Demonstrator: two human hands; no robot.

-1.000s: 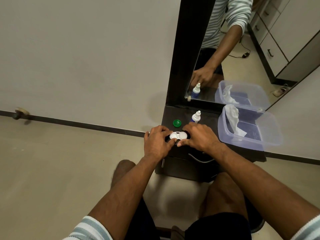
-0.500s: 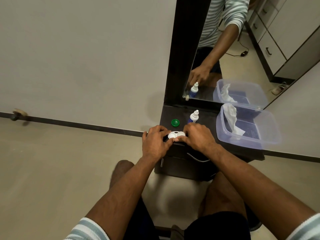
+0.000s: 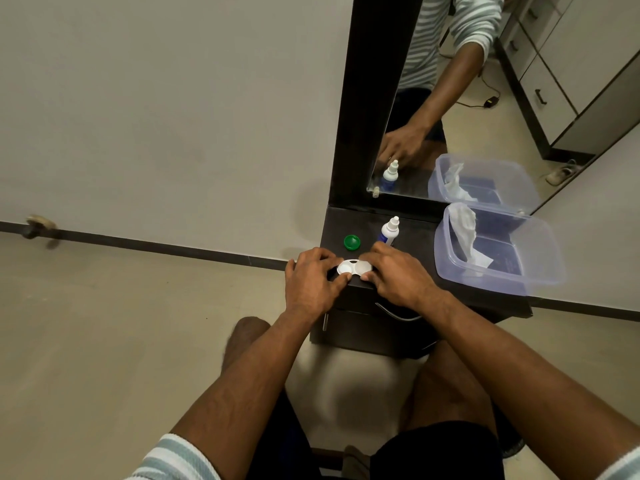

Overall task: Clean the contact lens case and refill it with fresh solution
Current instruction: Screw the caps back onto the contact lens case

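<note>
A white two-well contact lens case (image 3: pixel 354 267) lies on the front left corner of a dark cabinet top (image 3: pixel 415 233). My left hand (image 3: pixel 311 282) grips its left end, thumb below and fingers curled over. My right hand (image 3: pixel 398 275) pinches its right end the same way. A green cap (image 3: pixel 352 242) lies on the top just behind the case. The solution bottle (image 3: pixel 390 231), blue with a white nozzle, stands upright behind my right hand.
A clear plastic tub (image 3: pixel 540 271) holding crumpled white tissue (image 3: pixel 465 233) fills the cabinet's right side. A dark-framed mirror (image 3: pixel 450 98) rises behind and reflects the bottle, tub and an arm. Tiled floor (image 3: pixel 121 341) lies to the left.
Both hands stay on the case at the cabinet's front left corner. The hands and case have barely shifted; the camera view has moved slightly.
</note>
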